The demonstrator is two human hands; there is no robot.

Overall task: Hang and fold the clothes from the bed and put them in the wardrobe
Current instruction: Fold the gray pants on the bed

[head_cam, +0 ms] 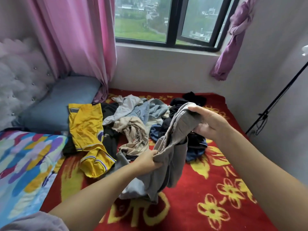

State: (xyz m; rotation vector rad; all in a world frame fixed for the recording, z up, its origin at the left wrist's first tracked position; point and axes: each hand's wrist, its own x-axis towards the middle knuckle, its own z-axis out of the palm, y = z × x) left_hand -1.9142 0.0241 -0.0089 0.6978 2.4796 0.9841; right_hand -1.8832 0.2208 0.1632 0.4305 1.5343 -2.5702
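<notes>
A grey garment (173,157) is held up over the bed (208,189), its lower end crumpled on the red and yellow blanket. My right hand (206,122) grips its upper end, fingers curled over the cloth. Lower down, my left hand (148,161) pinches a fold in the middle of the same garment. Behind lies a heap of clothes (133,117): a yellow jersey (86,135), light denim, a beige piece, dark items.
A blue pillow (55,107) and a padded headboard (18,77) are at the left, with a colourful quilt (25,167) at the near left. Pink curtain (75,39) and window (168,20) stand behind the bed. A black stand (273,104) leans at the right wall.
</notes>
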